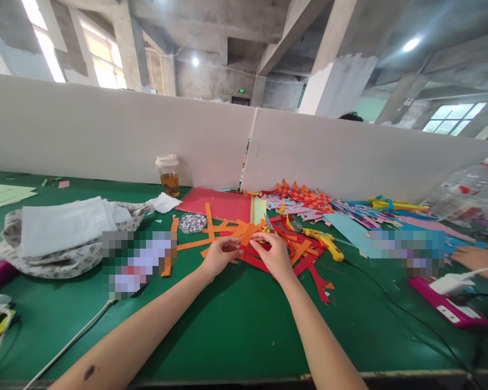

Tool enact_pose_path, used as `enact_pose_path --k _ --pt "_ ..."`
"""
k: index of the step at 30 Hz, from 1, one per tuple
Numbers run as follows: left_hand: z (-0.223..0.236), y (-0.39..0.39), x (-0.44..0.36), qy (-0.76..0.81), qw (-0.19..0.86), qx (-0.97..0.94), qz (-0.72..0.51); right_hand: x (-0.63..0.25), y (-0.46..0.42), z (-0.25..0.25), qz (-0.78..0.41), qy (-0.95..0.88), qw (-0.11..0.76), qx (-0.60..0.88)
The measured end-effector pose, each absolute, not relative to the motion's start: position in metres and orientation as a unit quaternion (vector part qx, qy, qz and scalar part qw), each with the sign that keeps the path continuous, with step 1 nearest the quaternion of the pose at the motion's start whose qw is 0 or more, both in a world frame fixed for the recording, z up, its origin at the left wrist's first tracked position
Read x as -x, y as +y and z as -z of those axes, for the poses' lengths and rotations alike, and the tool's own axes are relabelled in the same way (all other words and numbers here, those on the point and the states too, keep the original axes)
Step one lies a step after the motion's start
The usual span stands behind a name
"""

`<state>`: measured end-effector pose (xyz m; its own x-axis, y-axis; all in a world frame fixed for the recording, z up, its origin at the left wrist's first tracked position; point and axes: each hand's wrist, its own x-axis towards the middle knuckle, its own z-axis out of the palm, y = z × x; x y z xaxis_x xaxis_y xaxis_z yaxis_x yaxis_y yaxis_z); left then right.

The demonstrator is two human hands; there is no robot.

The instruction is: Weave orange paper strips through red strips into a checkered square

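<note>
My left hand (220, 257) and my right hand (274, 254) face each other over the middle of the green table. Between them is an orange paper strip (249, 235), pinched at its lower end by my left fingertips and at its side by my right thumb and fingers. Red paper strips (318, 281) and more orange strips (209, 221) lie loosely around and beneath both hands. A yellow glue gun (327, 244) rests right of my right hand. Behind the strips, a woven red-and-orange paper piece (303, 196) lies near the partition.
A lidded cup of tea (168, 176) stands by the white partition (106, 132). On the left are a cloth bag (61, 265) and a blurred-out phone (142, 265) on a cable. At right, another person's hand (482, 262) is near a magenta power strip (451, 311); a black cord crosses there.
</note>
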<state>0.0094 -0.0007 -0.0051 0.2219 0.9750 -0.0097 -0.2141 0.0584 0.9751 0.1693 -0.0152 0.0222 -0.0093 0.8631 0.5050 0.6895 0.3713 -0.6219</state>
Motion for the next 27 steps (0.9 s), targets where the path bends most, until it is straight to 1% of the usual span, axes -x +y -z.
enact_pose_path --k 12,20,27 --pt "0.0053 -0.0008 -0.008 0.401 0.614 -0.487 -0.475 -0.1698 -0.0177 -0.0248 -0.048 -0.716 0.437 0.541" --pt "0.0041 -0.0005 -0.0086 0.397 0.616 -0.485 -0.478 -0.1689 -0.0221 -0.0252 -0.06 -0.728 0.413 0.544" --pt "0.0043 -0.0017 -0.0099 0.391 0.615 -0.498 -0.47 -0.1671 -0.0178 -0.0207 -0.004 -0.714 0.411 0.567"
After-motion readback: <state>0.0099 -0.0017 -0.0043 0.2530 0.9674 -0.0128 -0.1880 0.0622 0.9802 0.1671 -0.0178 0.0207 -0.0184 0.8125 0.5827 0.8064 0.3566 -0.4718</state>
